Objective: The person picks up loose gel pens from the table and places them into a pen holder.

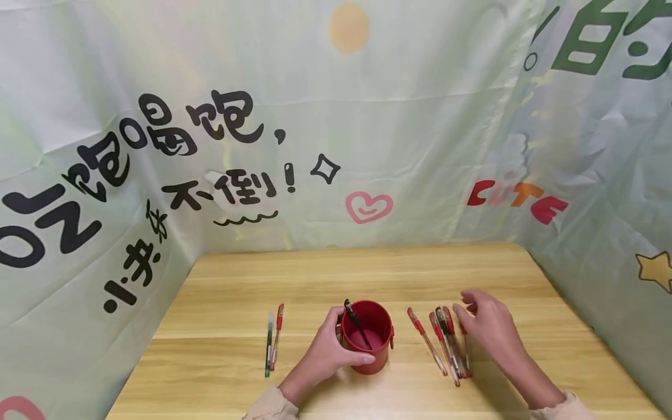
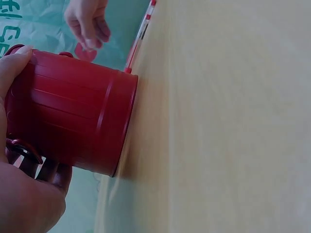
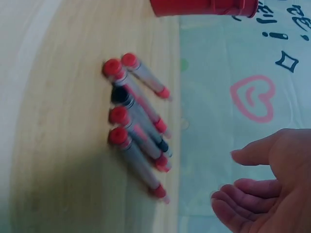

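A red metal cup (image 1: 379, 363) with small side handles stands on the table, and my left hand (image 1: 326, 352) grips it, thumb along the front rim and fingers round the far side. One black-capped pen (image 1: 357, 322) leans inside the cup. To the right lies a loose group of gel pens, several red-capped (image 1: 437, 328) and one black-capped (image 1: 445, 324). My right hand (image 1: 492, 325) hovers just above the right end of this group, its fingers loosely bent and holding nothing. The right wrist view shows a gap between that thumb (image 3: 255, 154) and the fingers.
Left of the cup, a green-ended pen (image 1: 269, 344) and a red-capped pen (image 1: 277, 335) lie side by side on the wooden table (image 1: 236, 280). A printed cloth (image 1: 420, 146) with writing and a pink heart hangs behind the table and along both sides.
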Demonstrator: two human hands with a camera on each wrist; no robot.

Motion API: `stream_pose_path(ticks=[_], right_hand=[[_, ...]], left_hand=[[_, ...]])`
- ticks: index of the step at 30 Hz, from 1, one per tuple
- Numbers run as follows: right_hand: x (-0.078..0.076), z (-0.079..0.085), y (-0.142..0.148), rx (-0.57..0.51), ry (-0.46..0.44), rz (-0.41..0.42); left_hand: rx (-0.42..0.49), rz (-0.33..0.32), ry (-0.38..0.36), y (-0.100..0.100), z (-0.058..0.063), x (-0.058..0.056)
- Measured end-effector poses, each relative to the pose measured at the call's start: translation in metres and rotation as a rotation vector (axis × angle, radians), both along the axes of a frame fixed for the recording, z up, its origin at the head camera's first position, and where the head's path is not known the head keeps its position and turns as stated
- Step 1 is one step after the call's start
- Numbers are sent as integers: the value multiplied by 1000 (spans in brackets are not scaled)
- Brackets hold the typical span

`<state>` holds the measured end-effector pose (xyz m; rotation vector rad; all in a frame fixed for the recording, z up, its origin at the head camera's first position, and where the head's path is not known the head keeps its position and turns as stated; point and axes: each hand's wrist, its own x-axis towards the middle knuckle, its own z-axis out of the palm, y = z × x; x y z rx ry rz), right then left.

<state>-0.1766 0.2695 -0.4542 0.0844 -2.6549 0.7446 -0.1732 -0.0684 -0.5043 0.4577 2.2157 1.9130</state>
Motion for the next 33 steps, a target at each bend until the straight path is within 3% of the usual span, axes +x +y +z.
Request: stream_pose_path(ticks=[3, 11, 17, 24, 33], right_hand=[[-2, -7, 7, 12, -50, -8], [-12, -17, 18, 64, -298, -52], [-14, -19, 17, 103, -335, -58], [-16, -24, 15, 91, -340, -47], [-17, -31, 18, 68, -412, -50]], left_hand=[[2, 4, -5, 0, -1, 1], [18, 8, -17, -1, -3, 3], [15, 13, -17, 0, -3, 3], [15, 10, -12, 1, -2, 1], [-6, 17, -25, 0, -3, 2]])
